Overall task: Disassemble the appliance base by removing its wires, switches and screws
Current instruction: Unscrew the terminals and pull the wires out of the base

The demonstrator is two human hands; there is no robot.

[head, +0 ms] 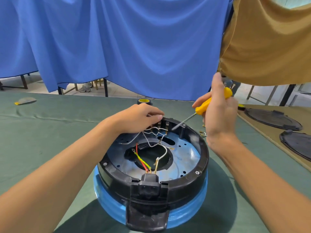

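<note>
Left hand [139, 118]: fingers curled, pinching the switches [166, 124] at the far rim.
Right hand [218, 113]: wrapped round a yellow screwdriver [212, 101], tip near the rim.
Wires [164, 153]: thin and bendy; pull by the metal ends.
Base [204, 157]: middle of the tabletop [50, 132]; looks hard and heavy, so hold its rim.

The desk [50, 125], draped in green cloth, carried the appliance base [185, 182] at its middle, a tape roll [144, 101] at the far edge, a flat grey-and-yellow piece [25, 100] far left, small brass parts [202, 132] beside the base, and a tan mat [272, 134] bearing two black round covers [272, 119]
</note>
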